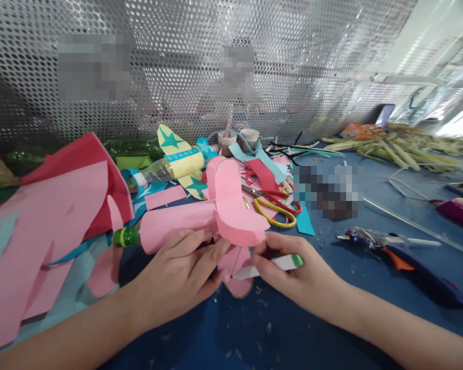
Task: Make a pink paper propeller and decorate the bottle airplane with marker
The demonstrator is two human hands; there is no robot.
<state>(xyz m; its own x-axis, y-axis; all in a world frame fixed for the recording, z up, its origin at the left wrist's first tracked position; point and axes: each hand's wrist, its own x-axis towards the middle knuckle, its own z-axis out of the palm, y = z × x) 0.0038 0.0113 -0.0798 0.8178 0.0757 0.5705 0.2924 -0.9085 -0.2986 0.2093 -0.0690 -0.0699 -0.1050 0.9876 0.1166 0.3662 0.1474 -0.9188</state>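
My left hand point(187, 264) grips a bottle wrapped in pink paper point(177, 223), which lies on its side with its green neck point(127, 237) pointing left. A curved pink paper piece point(229, 198) stands up at the bottle's right end. Below it a rounded pink paper flap point(239, 282) with a dark outline hangs toward me. Between the fingers of my right hand point(287, 264) is a white marker with a green end point(281, 263). Its tip points left, over the flap; I cannot tell whether it touches the paper. My right fingertips are close to the lower edge of the curved piece.
Scissors with red and yellow handles point(275, 210) lie among paper scraps behind the bottle. A yellow-papered bottle with starred fins point(185, 163) is farther back. Pink sheets point(61, 216) cover the left side. A blue glue gun point(412, 270) rests at right, near dry husks point(393, 146).
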